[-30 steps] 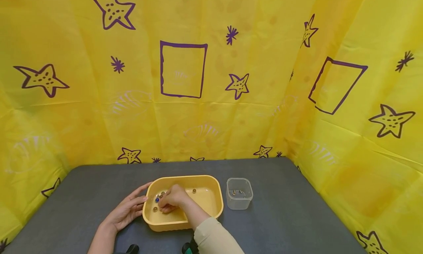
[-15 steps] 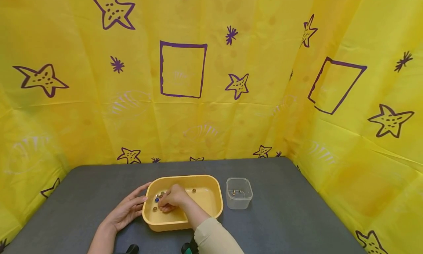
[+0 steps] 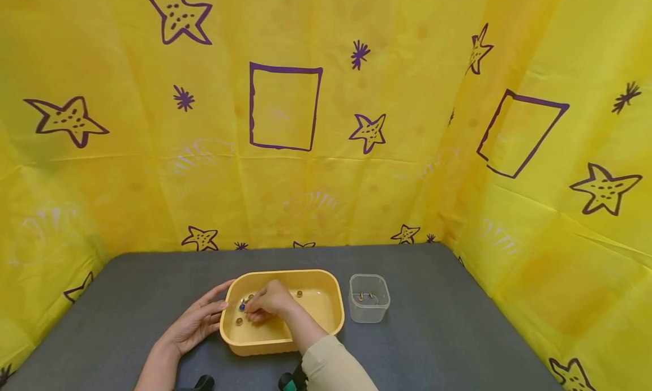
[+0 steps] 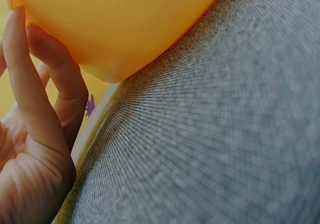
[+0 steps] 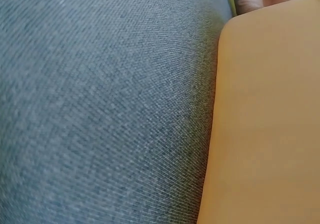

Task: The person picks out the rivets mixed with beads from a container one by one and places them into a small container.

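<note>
A yellow plastic tub [image 3: 321, 314] with rounded corners stands on the dark table, several small beads inside. My left hand [image 3: 193, 326] touches its left wall, fingers fairly straight. In the left wrist view, those fingers [image 4: 27, 84] meet the tub's outer wall [image 4: 120, 24]. My right hand [image 3: 270, 301] reaches into the tub, fingers curled and fingertips close to a blue bead [image 3: 242, 308]; whether they pinch something is too small to tell. A glassy brown bead [image 3: 239, 321] lies nearby, another brown bead [image 3: 299, 293] near the back wall.
Right of the tub stands a clear plastic container [image 3: 369, 312] with a few tiny gold-coloured pieces in it. Black objects [image 3: 205, 383] show at the table's front edge. A yellow patterned curtain [image 3: 326, 198] encloses the grey table [image 3: 433, 323] at the back and sides.
My right hand has risen slightly and shifted a little toward the back of the tub. My left hand stays on the tub's wall.
</note>
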The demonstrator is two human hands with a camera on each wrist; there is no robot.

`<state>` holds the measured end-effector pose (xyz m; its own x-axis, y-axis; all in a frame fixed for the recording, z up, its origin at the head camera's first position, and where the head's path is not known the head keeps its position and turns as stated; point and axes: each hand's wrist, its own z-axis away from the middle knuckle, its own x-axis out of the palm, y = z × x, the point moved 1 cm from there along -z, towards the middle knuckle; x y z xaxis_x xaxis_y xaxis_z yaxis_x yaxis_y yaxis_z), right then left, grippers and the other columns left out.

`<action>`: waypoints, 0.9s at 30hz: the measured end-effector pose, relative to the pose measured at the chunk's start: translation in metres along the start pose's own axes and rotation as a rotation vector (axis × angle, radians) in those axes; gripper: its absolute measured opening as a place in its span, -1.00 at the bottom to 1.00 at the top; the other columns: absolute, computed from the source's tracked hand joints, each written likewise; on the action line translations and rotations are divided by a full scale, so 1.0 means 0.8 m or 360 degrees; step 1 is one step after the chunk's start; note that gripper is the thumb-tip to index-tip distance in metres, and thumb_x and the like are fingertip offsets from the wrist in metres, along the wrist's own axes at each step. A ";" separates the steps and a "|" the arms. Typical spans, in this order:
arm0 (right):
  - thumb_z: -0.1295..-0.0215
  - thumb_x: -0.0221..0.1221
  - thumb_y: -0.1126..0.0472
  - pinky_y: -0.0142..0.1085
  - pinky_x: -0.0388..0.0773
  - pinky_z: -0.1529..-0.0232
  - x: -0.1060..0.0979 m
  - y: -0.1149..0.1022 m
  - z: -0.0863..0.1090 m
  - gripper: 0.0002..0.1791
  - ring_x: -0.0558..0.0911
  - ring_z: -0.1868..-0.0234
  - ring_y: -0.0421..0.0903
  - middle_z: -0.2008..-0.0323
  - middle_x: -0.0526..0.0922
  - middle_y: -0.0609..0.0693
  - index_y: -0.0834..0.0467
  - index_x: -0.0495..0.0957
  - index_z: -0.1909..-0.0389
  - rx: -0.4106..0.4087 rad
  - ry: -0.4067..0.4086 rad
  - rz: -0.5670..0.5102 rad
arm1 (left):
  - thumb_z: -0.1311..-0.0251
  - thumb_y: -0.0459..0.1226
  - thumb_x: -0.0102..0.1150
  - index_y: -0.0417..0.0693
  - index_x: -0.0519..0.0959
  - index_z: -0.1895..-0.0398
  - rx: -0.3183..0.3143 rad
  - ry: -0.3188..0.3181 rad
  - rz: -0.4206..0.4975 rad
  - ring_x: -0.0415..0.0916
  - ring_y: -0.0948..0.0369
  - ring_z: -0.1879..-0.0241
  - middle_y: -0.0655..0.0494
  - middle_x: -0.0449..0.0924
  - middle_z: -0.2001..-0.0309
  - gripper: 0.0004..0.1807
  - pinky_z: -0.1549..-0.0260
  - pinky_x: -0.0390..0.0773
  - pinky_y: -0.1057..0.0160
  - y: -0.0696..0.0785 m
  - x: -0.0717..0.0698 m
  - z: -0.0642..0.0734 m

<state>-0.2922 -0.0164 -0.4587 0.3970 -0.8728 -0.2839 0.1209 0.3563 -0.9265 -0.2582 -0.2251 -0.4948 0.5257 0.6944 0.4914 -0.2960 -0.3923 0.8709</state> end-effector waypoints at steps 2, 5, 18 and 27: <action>-0.16 0.33 0.41 -0.33 0.71 0.54 -0.002 -0.001 0.001 -0.92 0.62 0.65 -0.19 0.49 0.76 0.27 0.39 0.75 0.42 -0.0023 -0.0001 -0.0005 | -0.56 -0.36 -0.29 0.48 0.35 -0.28 -0.0002 0.0008 -0.0004 0.64 0.19 -0.12 0.05 0.56 -0.18 -0.51 -0.05 0.68 0.33 0.000 0.001 0.000; -0.16 0.34 0.40 -0.33 0.72 0.52 -0.005 -0.003 0.002 -0.91 0.59 0.66 -0.22 0.48 0.77 0.25 0.38 0.75 0.41 -0.0049 0.0007 0.0007 | -0.56 -0.36 -0.28 0.49 0.35 -0.27 0.0000 0.0018 -0.0017 0.64 0.20 -0.12 0.06 0.57 -0.18 -0.51 -0.04 0.68 0.33 0.000 0.002 0.001; -0.17 0.34 0.38 -0.38 0.71 0.50 -0.026 -0.002 0.004 -0.89 0.57 0.64 -0.25 0.48 0.77 0.21 0.39 0.74 0.37 -0.0091 -0.0010 0.0006 | -0.55 -0.35 -0.26 0.51 0.37 -0.26 -0.0009 0.0048 -0.0041 0.64 0.21 -0.10 0.09 0.58 -0.17 -0.52 -0.02 0.69 0.33 0.000 0.002 0.000; -0.20 0.31 0.39 -0.35 0.74 0.43 -0.042 0.001 0.002 -0.88 0.59 0.62 -0.25 0.42 0.77 0.25 0.41 0.73 0.35 -0.0092 -0.0028 -0.0020 | -0.56 -0.38 -0.30 0.48 0.39 -0.27 0.0007 -0.0010 0.0020 0.64 0.21 -0.10 0.06 0.58 -0.17 -0.48 -0.03 0.69 0.33 -0.001 0.000 -0.001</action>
<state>-0.3039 0.0134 -0.4493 0.4117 -0.8710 -0.2679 0.0739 0.3249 -0.9428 -0.2588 -0.2243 -0.4954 0.5271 0.6856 0.5021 -0.2988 -0.4036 0.8648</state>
